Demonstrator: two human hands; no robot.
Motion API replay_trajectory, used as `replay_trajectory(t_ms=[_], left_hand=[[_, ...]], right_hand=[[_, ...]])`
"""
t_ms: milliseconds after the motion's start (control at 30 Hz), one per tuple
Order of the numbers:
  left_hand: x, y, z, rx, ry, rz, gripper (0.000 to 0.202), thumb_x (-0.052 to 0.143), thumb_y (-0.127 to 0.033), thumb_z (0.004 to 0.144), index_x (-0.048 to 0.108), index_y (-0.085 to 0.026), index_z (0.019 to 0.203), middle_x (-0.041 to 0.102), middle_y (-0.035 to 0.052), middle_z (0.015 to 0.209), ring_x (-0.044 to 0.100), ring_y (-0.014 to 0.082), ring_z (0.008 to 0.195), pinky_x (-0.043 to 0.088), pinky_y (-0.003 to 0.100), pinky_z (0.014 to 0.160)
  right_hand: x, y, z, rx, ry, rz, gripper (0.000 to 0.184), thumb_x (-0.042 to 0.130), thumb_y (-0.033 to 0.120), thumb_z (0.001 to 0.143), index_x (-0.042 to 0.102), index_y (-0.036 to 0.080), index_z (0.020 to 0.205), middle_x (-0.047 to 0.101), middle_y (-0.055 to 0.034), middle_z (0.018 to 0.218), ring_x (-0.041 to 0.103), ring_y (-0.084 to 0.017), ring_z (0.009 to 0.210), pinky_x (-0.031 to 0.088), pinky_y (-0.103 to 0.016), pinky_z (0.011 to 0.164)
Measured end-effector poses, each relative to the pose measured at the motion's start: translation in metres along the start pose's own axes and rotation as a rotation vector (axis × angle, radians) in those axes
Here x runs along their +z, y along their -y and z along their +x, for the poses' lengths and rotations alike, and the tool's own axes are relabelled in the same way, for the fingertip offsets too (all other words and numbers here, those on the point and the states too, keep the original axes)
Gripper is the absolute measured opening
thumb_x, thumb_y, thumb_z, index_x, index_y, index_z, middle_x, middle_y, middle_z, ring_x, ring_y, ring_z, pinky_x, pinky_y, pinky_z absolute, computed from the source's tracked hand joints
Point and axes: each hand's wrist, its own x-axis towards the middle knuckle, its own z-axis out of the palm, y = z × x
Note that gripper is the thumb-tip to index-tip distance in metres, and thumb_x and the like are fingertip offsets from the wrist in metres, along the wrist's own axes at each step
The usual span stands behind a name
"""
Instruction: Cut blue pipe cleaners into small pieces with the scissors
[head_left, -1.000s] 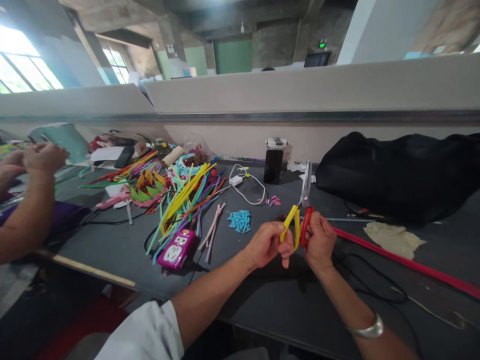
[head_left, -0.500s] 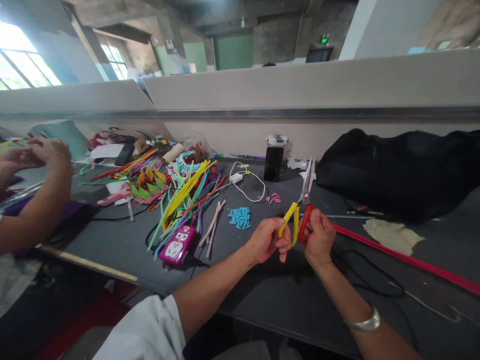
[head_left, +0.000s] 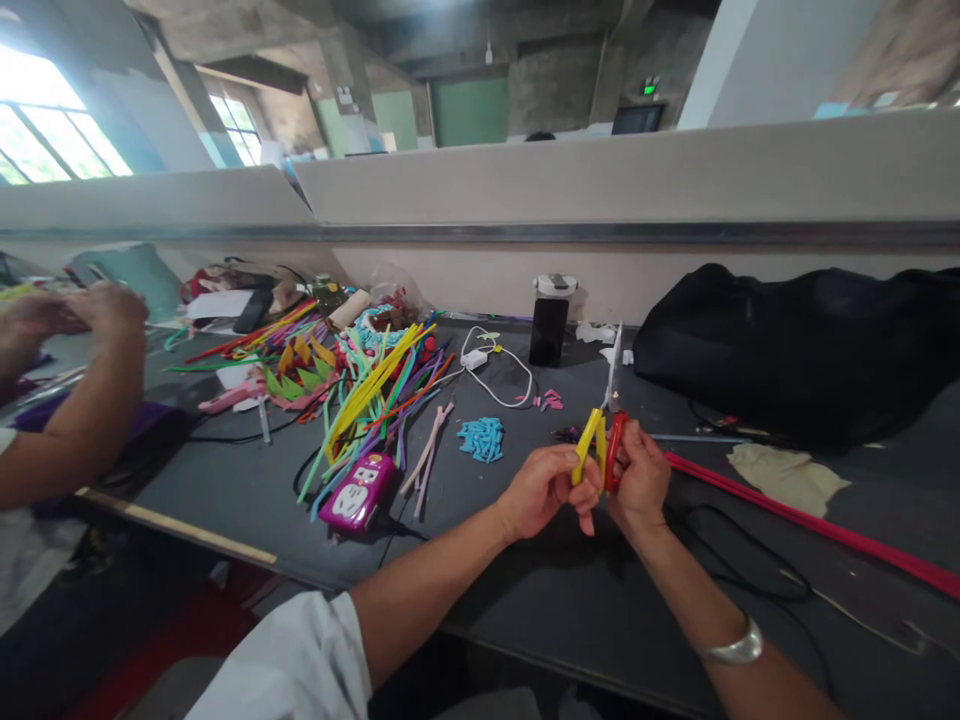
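Note:
My left hand (head_left: pixel 551 488) is closed on yellow pipe cleaners (head_left: pixel 587 447), whose upper parts stand above the fingers in a slanted pair. Right beside it, my right hand (head_left: pixel 640 472) grips the red handles of a pair of scissors (head_left: pixel 616 440). The blades point up and away from me, close to the yellow ends, and look nearly closed. Whether they touch the yellow pieces I cannot tell. Short blue cut pieces (head_left: pixel 481 440) lie in a heap left of my hands, and a few pink pieces (head_left: pixel 552 399) lie beyond them.
A bundle of coloured pipe cleaners (head_left: pixel 375 390) and a purple box with a cartoon face (head_left: pixel 361 492) are at left. A phone (head_left: pixel 549 330) leans on a white-topped container. Right are a black bag (head_left: pixel 787 350) and long red stems (head_left: pixel 817 515). A co-worker's arms (head_left: pixel 97 380) are far left.
My left hand and the yellow pieces have shifted slightly right, closer to the scissors. The scissor blades have come closer together. My right hand is almost in the same place.

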Motion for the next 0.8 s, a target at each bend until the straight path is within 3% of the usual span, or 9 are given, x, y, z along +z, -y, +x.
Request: replay_trajectory(t_ms=[400,533,700,800], left_hand=[[-0.0031,-0.0008,0.0003,-0.057,-0.082,0.084,0.042,0.050,-0.048,0.077,0.053,-0.012,0.055,0.034,-0.0035,0.043,0.039,0.0096,0.042,0.047,0.026,0.037],[-0.0010,0.0000,0.0004,-0.049,-0.030,0.070,0.040,0.050,-0.048,0.079,0.055,-0.011,0.063,0.038,-0.0024,0.046,0.043,0.0112,0.046,0.051,0.028,0.042],[0.0007,-0.0017,-0.0003,-0.037,0.025,0.017,0.028,0.054,-0.036,0.077,0.060,-0.009,0.080,0.042,-0.0019,0.053,0.048,0.0121,0.053,0.053,0.028,0.046],[0.0010,-0.0032,-0.0006,-0.033,0.031,0.024,0.026,0.054,-0.034,0.078,0.059,-0.008,0.077,0.042,-0.0018,0.052,0.048,0.0119,0.052,0.053,0.027,0.044]], right_hand=[[-0.0030,0.0002,-0.0003,-0.041,0.107,0.060,0.047,0.071,0.050,0.070,0.037,0.019,0.061,0.029,0.0112,0.048,0.024,-0.002,0.037,0.021,-0.015,0.034],[-0.0015,0.0022,-0.0002,-0.033,0.081,0.045,0.045,0.072,0.049,0.069,0.039,0.019,0.062,0.029,0.0113,0.047,0.024,-0.002,0.037,0.019,-0.015,0.034],[-0.0004,0.0024,0.0010,0.052,0.038,0.085,0.045,0.073,0.052,0.066,0.044,0.018,0.065,0.030,0.0117,0.048,0.024,-0.002,0.036,0.018,-0.016,0.034],[-0.0002,0.0028,0.0000,0.046,0.052,0.097,0.046,0.073,0.051,0.065,0.041,0.019,0.064,0.029,0.0121,0.048,0.024,-0.001,0.036,0.019,-0.016,0.034]])
